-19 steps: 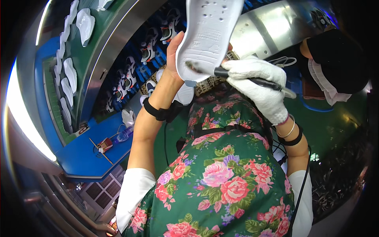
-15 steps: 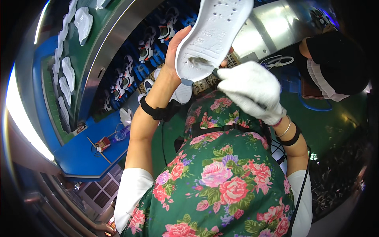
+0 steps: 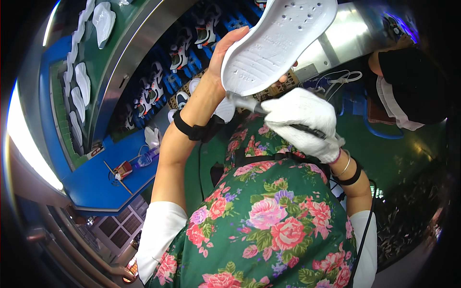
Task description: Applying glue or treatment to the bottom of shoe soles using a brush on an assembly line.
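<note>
Though aslant, sole [image 3: 278,48] in L grip [image 3: 223,56]

Sole [image 3: 276,48] in left hand [image 3: 224,52]; shoes [image 3: 179,56] left, person [image 3: 408,79] right.

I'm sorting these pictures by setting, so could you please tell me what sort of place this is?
Probably a shoe factory: sneakers stand in a row, loose soles lie on a green surface, and the left hand holds another white sole.

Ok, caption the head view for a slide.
Bare left hand holding up a white sole, gloved right hand gripping a tool by the sole's lower edge.
</note>
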A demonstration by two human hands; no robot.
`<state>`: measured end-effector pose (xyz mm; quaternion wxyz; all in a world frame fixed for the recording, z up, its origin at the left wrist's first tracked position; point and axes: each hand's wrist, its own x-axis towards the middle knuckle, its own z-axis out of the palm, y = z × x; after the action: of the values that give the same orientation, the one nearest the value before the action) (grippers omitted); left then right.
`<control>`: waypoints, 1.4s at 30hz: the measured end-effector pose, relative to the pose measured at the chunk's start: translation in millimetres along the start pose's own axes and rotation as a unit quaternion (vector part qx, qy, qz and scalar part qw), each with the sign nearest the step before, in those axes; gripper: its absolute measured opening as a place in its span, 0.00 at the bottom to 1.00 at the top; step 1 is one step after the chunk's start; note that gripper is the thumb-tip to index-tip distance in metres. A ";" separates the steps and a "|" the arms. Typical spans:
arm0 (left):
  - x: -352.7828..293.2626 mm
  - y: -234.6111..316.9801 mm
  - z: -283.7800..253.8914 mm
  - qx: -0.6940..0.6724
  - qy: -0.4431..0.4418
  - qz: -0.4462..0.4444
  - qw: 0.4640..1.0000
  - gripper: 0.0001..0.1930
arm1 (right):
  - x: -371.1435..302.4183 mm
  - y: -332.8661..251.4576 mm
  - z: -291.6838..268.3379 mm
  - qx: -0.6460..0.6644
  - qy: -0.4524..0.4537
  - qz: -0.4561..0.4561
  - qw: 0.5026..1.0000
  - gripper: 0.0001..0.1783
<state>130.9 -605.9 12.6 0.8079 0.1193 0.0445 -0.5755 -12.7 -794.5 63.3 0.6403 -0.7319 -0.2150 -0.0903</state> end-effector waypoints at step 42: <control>39.9 -0.2 -2.2 0.006 -0.062 0.063 0.996 0.40 | -21.0 -2.0 -14.5 0.451 0.148 0.223 0.852 0.06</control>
<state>144.2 -642.1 2.1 0.8428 0.0908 -0.0167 -0.5303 -30.2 -812.7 58.9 0.9271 -0.3694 0.0340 0.0540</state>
